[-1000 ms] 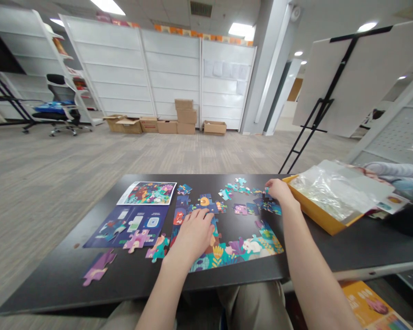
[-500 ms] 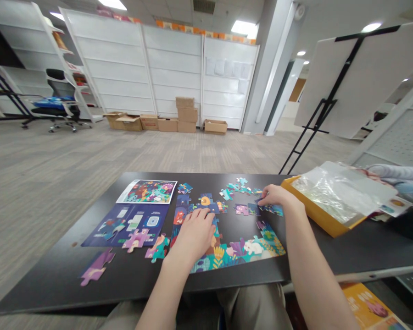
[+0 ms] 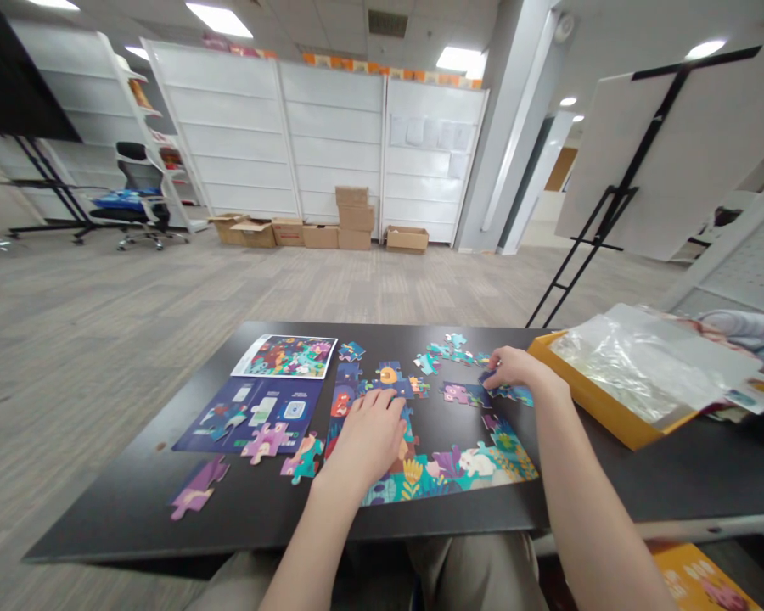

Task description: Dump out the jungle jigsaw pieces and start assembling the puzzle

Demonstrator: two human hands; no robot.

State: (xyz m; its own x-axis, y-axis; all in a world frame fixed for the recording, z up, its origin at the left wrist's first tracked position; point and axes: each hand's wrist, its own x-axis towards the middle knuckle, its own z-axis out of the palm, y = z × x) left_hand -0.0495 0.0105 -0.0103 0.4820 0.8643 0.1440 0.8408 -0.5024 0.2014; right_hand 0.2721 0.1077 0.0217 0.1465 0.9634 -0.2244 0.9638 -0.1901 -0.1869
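Note:
My left hand (image 3: pixel 374 424) lies flat, fingers stretched, over the left part of a partly joined jigsaw puzzle (image 3: pixel 442 471), hiding some of it. My right hand (image 3: pixel 514 370) is closed in a pinch on a dark blue puzzle piece (image 3: pixel 486 378), partly covered by the fingertips. Beside that piece is a joined strip with a purple puzzle piece (image 3: pixel 455 393). Several teal puzzle pieces (image 3: pixel 453 350) lie behind it. A white rabbit shows on the puzzle's lower right edge. Left of my left hand are a pink and teal piece (image 3: pixel 303 458) and a purple piece (image 3: pixel 264 443).
A picture sheet (image 3: pixel 285 356) and dark blue leaflet (image 3: pixel 229 437) lie at the left of the black table (image 3: pixel 120 509). Another purple piece (image 3: pixel 199 488) is near the left edge. A yellow box (image 3: pixel 602 407) with clear plastic stands at the right.
The view has swung slightly left, so everything sits further right in the picture. Both hands keep nearly the same places over the puzzle and the dark blue piece.

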